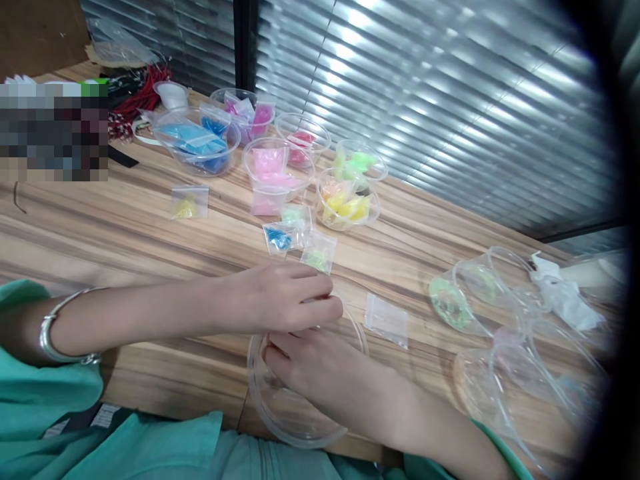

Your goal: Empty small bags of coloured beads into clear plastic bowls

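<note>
My left hand [287,297] reaches across over the far side of a clear round plastic bowl [300,433], its fingers bent and closed. Just below it, my right hand [330,367] dips over the same bowl with its fingers curled in and the tips hidden. The two hands touch or nearly touch, and whatever lies between their fingers does not show. Beyond the left hand lie small zip bags, one with blue bits [278,238] and one with pale green bits [316,259]. A flat clear zip bag [387,320] rests to the right of the bowl.
Clear bowls of bagged coloured material stand at the back: blue [193,140], pink [273,167], yellow [347,207]. A bag with yellow bits [189,203] lies left of them. Several clear bowls [475,373] cluster at right beside crumpled white tissue [565,293]. Red cords [150,90] lie back left.
</note>
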A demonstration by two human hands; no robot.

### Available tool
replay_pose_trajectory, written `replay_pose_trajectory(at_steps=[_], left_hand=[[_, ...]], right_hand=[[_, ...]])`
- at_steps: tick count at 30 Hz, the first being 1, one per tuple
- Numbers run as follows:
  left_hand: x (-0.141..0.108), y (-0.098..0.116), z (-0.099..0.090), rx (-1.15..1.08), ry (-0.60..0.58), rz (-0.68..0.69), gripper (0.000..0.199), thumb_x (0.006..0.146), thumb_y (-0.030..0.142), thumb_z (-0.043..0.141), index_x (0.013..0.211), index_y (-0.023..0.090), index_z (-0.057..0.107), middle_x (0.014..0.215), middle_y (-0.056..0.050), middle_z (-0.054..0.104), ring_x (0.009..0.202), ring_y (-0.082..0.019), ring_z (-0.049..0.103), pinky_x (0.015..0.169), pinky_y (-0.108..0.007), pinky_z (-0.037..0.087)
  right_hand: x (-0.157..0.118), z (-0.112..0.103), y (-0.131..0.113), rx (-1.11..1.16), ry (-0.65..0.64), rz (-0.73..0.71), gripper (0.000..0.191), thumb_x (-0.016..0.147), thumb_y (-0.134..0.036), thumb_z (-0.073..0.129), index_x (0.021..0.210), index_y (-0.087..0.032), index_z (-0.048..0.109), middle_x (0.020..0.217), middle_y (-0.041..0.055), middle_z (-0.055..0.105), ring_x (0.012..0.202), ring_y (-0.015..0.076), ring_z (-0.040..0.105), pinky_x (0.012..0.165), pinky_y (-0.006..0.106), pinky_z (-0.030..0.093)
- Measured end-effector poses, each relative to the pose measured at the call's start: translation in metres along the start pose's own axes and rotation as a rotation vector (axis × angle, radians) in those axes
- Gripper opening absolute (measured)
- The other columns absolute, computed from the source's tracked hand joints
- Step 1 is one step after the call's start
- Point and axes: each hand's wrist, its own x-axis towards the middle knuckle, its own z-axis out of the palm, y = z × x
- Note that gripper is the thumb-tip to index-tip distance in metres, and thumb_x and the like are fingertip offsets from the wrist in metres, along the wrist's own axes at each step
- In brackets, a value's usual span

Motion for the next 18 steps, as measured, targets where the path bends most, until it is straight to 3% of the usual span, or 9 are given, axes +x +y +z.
replay_pose_trajectory(at_steps=[5,12,18], left_hand=[[-0.002,0.002,0.006,0.045,0.054,0.027,0.023,0.095,0.002,0.044,0.089,0.016,0.062,0.082,-0.004,0.069,0.072,-0.015,0.062,0.066,-0.026,0.049],[-0.001,0.004,0.003,0.082,0.069,0.089,0.017,0.089,0.002,0.054,0.083,0.016,0.061,0.073,-0.001,0.063,0.062,-0.016,0.056,0.055,-0.029,0.044],[-0.003,0.004,0.002,0.002,-0.007,0.096,0.017,0.088,0.001,0.053,0.087,0.016,0.062,0.080,-0.003,0.066,0.069,-0.017,0.059,0.062,-0.030,0.047]], right_hand=[[-0.001,0.006,-0.002,0.030,-0.026,-0.030,0.045,0.067,-0.001,0.064,0.109,-0.015,0.062,0.102,0.0056,0.065,0.093,0.0224,0.060,0.086,0.032,0.052],[0.003,0.008,-0.012,0.066,-0.044,0.047,0.027,0.063,-0.007,0.067,0.089,-0.015,0.064,0.081,0.0059,0.066,0.071,0.0213,0.060,0.067,0.035,0.052],[0.007,0.012,-0.011,0.145,0.014,0.112,0.017,0.063,-0.007,0.068,0.065,-0.021,0.058,0.058,-0.0005,0.054,0.051,0.0162,0.049,0.052,0.034,0.044]])
